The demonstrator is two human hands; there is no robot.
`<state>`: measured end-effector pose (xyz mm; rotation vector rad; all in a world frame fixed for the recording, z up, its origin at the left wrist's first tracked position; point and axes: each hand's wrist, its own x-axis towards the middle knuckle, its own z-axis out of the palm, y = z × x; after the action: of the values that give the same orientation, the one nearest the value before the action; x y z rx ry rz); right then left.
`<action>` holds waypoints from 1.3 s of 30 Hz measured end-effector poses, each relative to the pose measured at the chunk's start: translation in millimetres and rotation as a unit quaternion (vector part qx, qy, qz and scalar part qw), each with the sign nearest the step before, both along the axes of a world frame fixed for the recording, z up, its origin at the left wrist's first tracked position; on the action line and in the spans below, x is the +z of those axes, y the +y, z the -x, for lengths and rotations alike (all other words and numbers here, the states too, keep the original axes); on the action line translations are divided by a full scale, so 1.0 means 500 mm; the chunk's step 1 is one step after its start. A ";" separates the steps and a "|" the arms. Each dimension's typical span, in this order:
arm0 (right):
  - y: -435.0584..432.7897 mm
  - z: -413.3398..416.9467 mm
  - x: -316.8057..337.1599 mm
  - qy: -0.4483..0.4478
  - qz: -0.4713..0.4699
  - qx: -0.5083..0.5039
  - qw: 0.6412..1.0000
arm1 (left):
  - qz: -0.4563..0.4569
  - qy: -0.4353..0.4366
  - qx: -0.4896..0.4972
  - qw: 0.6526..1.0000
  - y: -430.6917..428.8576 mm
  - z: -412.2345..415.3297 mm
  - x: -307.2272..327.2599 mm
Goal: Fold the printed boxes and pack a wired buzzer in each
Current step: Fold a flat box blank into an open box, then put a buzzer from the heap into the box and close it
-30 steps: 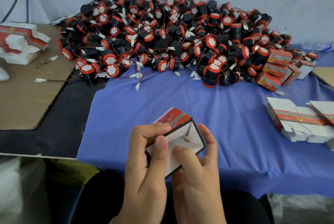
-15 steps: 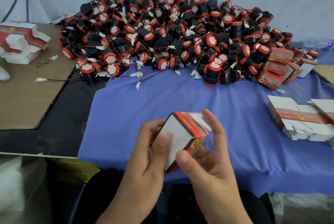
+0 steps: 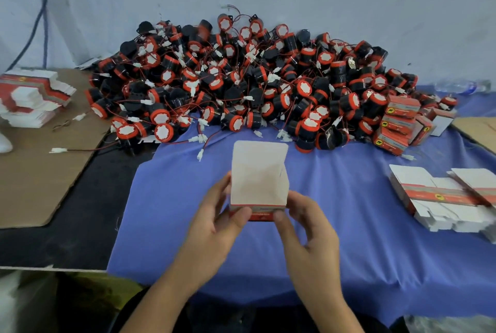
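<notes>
I hold a folded printed box (image 3: 259,185) upright over the blue cloth (image 3: 349,238), its white top flap standing open toward the far side and a red band along its near edge. My left hand (image 3: 217,225) grips the box's left side with the thumb on the near face. My right hand (image 3: 308,230) pinches its right near corner. A big heap of black-and-red wired buzzers (image 3: 241,85) lies behind the box along the wall.
Several packed red boxes (image 3: 400,124) are stacked at the heap's right end. Flat unfolded boxes (image 3: 440,198) lie on the cloth at right, and another stack of flat boxes (image 3: 29,99) sits on brown cardboard (image 3: 35,171) at left.
The box was turned in my hands from its closed bottom facing me to upright, with the top flap now open and raised. Both hands shifted to its lower near edge.
</notes>
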<state>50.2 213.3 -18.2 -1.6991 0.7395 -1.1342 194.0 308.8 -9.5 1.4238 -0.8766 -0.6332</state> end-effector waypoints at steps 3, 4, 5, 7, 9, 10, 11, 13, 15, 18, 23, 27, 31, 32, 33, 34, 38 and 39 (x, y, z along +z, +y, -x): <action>-0.020 -0.008 -0.068 0.124 -0.019 -0.015 0.992 | -0.187 -0.179 0.006 0.966 -0.037 -0.011 -0.078; -0.024 -0.009 -0.089 0.161 -0.021 -0.016 0.987 | -0.239 -0.228 0.008 0.944 -0.045 -0.013 -0.102; -0.025 -0.009 -0.104 0.190 -0.016 -0.019 0.981 | -0.268 -0.272 0.012 0.924 -0.049 -0.013 -0.124; -0.027 -0.010 -0.118 0.209 -0.013 -0.023 0.978 | -0.271 -0.304 0.027 0.913 -0.058 -0.011 -0.150; -0.031 -0.008 -0.115 0.194 -0.022 -0.006 0.981 | -0.263 -0.265 0.033 0.927 -0.060 -0.012 -0.152; -0.032 -0.005 -0.114 0.191 -0.026 0.007 0.981 | -0.264 -0.239 0.028 0.934 -0.057 -0.016 -0.151; -0.035 -0.001 -0.115 0.193 -0.031 0.012 0.981 | -0.265 -0.212 0.014 0.940 -0.053 -0.023 -0.150; -0.047 0.006 -0.122 0.188 -0.068 -0.008 0.980 | -0.255 -0.172 -0.042 0.951 -0.038 -0.050 -0.139; -0.072 0.007 -0.125 0.126 -0.145 -0.042 0.981 | -0.239 -0.140 -0.101 0.955 -0.021 -0.090 -0.120; -0.134 -0.005 -0.102 0.052 -0.220 -0.059 0.972 | -0.140 0.061 -0.111 0.982 -0.019 -0.159 -0.091; -0.289 -0.087 -0.048 0.035 -0.234 -0.071 0.969 | -0.057 0.169 -0.073 0.981 -0.175 -0.221 -0.055; -0.406 -0.172 -0.024 0.041 -0.231 -0.099 0.967 | -0.093 0.107 -0.141 0.980 -0.376 -0.206 -0.015; -0.484 -0.222 -0.027 0.089 -0.206 -0.121 0.967 | -0.138 -0.013 -0.246 0.959 -0.549 -0.176 0.014; -0.497 -0.229 -0.032 0.102 -0.200 -0.128 0.966 | -0.140 -0.032 -0.259 0.955 -0.584 -0.173 0.013; -0.508 -0.235 -0.037 0.115 -0.197 -0.136 0.964 | -0.142 -0.042 -0.254 0.956 -0.615 -0.171 0.009; -0.515 -0.238 -0.042 0.124 -0.196 -0.145 0.962 | -0.145 -0.042 -0.232 0.961 -0.639 -0.170 0.004; -0.509 -0.232 -0.042 0.108 -0.166 -0.159 0.967 | -0.142 -0.062 -0.115 0.981 -0.671 -0.181 -0.020; -0.498 -0.230 -0.036 0.093 -0.148 -0.149 0.973 | -0.139 -0.072 -0.101 0.982 -0.668 -0.186 -0.022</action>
<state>165.0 -35.7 -36.1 -1.4836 1.2504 -1.0100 287.2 -25.3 -20.7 1.6599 -1.0892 -0.8389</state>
